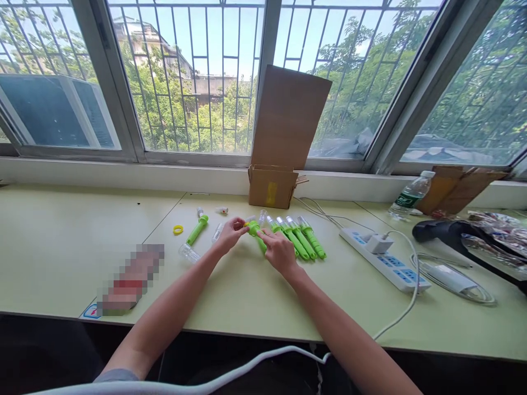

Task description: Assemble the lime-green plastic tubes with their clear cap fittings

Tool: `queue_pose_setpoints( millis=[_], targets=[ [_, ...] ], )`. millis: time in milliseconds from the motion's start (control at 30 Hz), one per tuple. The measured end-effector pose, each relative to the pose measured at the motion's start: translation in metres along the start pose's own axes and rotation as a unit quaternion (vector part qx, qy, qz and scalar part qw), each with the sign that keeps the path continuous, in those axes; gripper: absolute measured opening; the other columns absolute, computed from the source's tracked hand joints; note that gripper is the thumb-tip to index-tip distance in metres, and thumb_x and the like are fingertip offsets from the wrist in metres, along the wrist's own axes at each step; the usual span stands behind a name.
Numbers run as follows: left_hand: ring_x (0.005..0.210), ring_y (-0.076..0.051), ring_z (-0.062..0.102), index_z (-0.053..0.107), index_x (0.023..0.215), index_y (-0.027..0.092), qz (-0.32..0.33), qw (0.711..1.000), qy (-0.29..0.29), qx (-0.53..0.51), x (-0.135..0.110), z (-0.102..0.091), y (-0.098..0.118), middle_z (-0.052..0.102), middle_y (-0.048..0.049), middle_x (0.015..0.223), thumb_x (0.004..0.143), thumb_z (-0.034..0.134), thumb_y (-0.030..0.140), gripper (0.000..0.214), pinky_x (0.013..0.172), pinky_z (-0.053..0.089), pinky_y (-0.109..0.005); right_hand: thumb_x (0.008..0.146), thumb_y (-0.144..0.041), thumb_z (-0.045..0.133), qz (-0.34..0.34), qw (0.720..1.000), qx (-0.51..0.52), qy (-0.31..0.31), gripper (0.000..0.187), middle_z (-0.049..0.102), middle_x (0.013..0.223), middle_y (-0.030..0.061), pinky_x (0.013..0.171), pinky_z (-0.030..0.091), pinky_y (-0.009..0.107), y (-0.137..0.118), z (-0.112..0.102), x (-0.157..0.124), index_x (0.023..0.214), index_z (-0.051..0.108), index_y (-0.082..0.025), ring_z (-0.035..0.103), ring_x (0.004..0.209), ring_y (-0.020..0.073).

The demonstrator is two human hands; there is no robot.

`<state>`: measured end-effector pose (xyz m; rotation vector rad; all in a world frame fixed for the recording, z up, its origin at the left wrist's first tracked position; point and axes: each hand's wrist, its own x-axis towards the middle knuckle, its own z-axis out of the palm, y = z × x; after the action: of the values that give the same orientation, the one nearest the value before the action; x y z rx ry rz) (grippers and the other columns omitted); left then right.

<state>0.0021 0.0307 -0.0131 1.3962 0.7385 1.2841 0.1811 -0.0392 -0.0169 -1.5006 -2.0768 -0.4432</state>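
White cable (247, 366) nearest, left hand (229, 235) and right hand (280, 253) holding green stick (255, 230)

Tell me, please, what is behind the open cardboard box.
Behind the cardboard box and its raised flap stand the window frame and barred panes with trees beyond. The flap hides the sill stretch directly behind.

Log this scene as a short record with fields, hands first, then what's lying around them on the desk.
Left hand: pinches the top end of the green stick
Right hand: holds the same stick lower down
Right of hands: row of green sticks, side by side
Left of hands: lone green stick, yellow ring, clear tube
Behind: open cardboard box by the window
Far right: power strip, water bottle
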Motion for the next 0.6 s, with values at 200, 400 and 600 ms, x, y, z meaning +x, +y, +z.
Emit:
queue_pose_setpoints(
  millis=[200, 400, 600],
  targets=[
    [0.085, -0.018, 0.063, 0.059, 0.073, 0.018, 0.03, 0.999, 0.019, 0.02, 0.0, 0.009, 0.008, 0.068, -0.0049, 0.084, 0.061, 0.079, 0.045, 0.036, 0.083, 0.049, -0.033, 0.082, -0.006, 0.048, 0.014, 0.998, 0.019, 0.054, 0.049, 0.065, 0.125, 0.0, 0.071, 0.053, 0.031, 0.001, 0.0, 0.0, 0.123, 0.066, -0.029, 0.065, 0.095, 0.0225],
    [0.083, -0.019, 0.065, 0.061, 0.073, 0.018, 0.065, 0.996, 0.035, 0.04, -0.002, 0.012, 0.009, 0.069, -0.0072, 0.087, 0.066, 0.076, 0.044, 0.031, 0.082, 0.05, -0.035, 0.087, -0.013, 0.047, 0.025, 0.992, 0.074, 0.096, 0.044, 0.066, 0.123, 0.0008, 0.081, 0.055, 0.034, 0.003, 0.003, 0.001, 0.124, 0.065, -0.03, 0.065, 0.098, 0.0223],
    [0.068, -0.017, 0.059, 0.064, 0.065, 0.018, 0.074, 0.989, -0.021, 0.125, -0.012, 0.024, -0.005, 0.063, -0.003, 0.067, 0.069, 0.073, 0.043, 0.027, 0.074, 0.051, -0.034, 0.092, -0.019, 0.044, 0.08, 0.965, 0.153, 0.195, 0.041, 0.063, 0.126, 0.007, 0.093, 0.051, 0.036, 0.005, -0.003, 0.007, 0.128, 0.062, -0.024, 0.062, 0.111, 0.0239]
  ],
)
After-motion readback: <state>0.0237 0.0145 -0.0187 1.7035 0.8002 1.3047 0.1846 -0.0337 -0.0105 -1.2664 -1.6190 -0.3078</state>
